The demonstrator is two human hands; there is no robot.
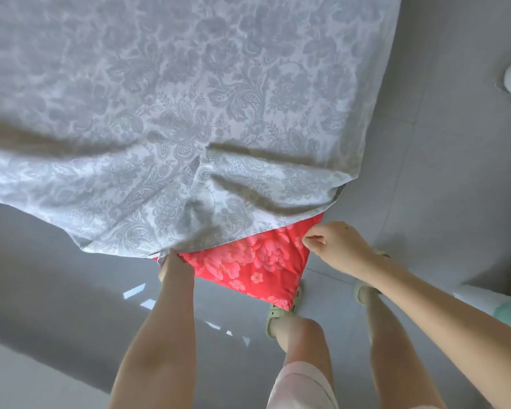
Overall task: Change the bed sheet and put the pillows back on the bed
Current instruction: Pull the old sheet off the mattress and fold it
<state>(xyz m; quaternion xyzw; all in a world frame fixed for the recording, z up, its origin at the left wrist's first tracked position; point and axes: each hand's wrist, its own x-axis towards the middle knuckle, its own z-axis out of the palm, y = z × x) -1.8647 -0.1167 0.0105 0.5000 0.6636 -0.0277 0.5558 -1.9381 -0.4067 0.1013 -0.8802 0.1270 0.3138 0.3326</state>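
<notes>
Grey sheet spread wide ahead of both hands, its hem gripped by left hand, fingers tucked under the cloth. Red quilt corner bare between the hands, its edge pinched by right hand, thumb against curled forefinger.

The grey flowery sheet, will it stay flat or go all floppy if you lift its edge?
Probably floppy: the grey sheet sags in soft folds where the left hand grips its edge. Likely light too, since one hand lifts that edge. It may slide over the red quilt, which the right hand seems to pinch.
</notes>
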